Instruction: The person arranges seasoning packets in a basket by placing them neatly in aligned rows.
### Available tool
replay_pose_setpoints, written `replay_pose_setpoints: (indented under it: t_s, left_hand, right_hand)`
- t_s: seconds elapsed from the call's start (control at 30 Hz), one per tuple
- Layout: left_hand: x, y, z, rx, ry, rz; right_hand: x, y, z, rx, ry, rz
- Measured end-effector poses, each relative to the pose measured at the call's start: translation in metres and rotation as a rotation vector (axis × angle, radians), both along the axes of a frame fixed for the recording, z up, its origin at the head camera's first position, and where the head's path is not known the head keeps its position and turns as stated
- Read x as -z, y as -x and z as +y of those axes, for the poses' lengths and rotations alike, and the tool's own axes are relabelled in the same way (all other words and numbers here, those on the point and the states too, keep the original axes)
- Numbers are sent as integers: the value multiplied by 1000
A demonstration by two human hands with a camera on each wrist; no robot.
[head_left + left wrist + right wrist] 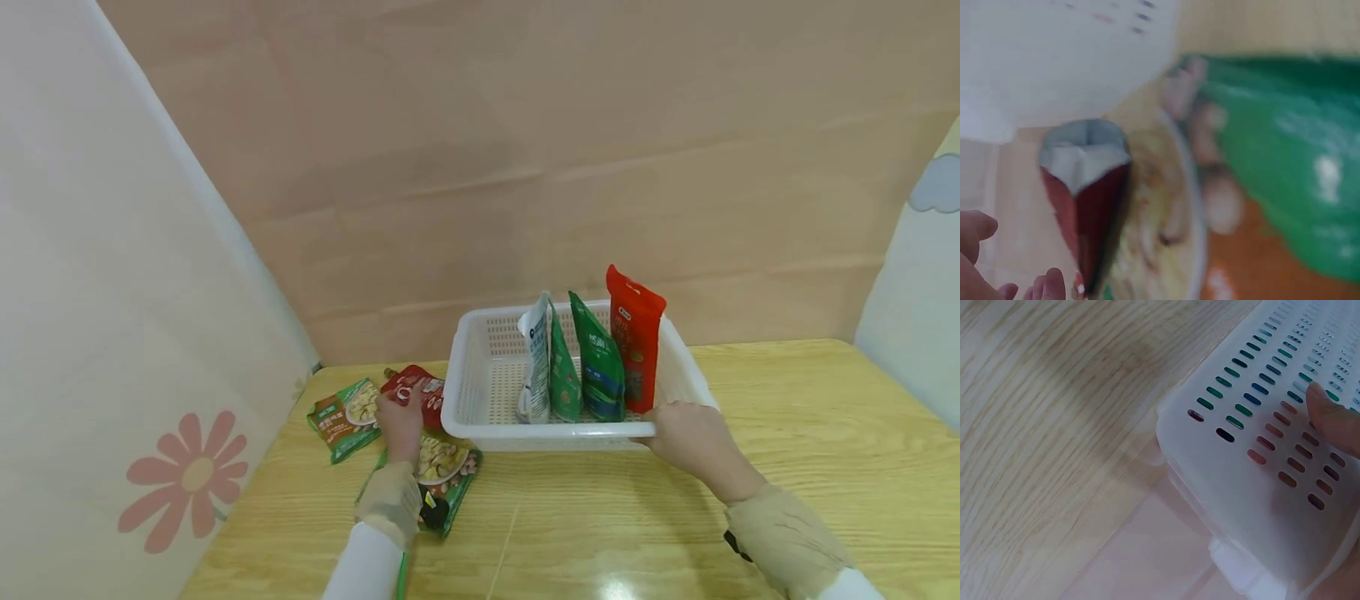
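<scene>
Three near-left packets [453,475] are left out; four packets [600,367] are basketed. The basket [540,432] is gripped by the right hand [686,437], the left hand [402,429] spread.

From my distant station I could read no word for certain, the print being too small or blurred. In the basket [455,367], the red packet [637,350] near its right edge bore a pale label; the green packet [602,362] beside it showed white characters, the white packet [536,367] dark print. Toward the far left corner of the bench [795,433], I saw white characters on a green-and-brown packet [337,422].
</scene>
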State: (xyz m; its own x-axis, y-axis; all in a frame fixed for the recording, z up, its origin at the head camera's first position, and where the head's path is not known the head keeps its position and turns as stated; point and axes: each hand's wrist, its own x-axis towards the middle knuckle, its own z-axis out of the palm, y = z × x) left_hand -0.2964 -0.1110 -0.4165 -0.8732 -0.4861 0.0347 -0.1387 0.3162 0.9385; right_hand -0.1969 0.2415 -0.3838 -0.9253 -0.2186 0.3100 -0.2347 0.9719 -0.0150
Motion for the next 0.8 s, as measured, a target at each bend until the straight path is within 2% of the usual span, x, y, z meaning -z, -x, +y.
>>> replay_pose_setpoints:
  t_s: [0.17, 0.4, 0.6, 0.8]
  left_hand:
    - [11, 1, 2, 26, 36, -63]
    - [26, 5, 8, 58, -38, 36]
    - [27, 4, 10, 77, -34, 6]
    - [24, 6, 11, 87, 9, -61]
  right_hand:
    - [1, 0, -1, -4, 7, 15]
    - [1, 0, -3, 0, 7, 11]
    - [1, 0, -3, 6, 12, 5]
    - [-1, -1, -2, 2, 19, 13]
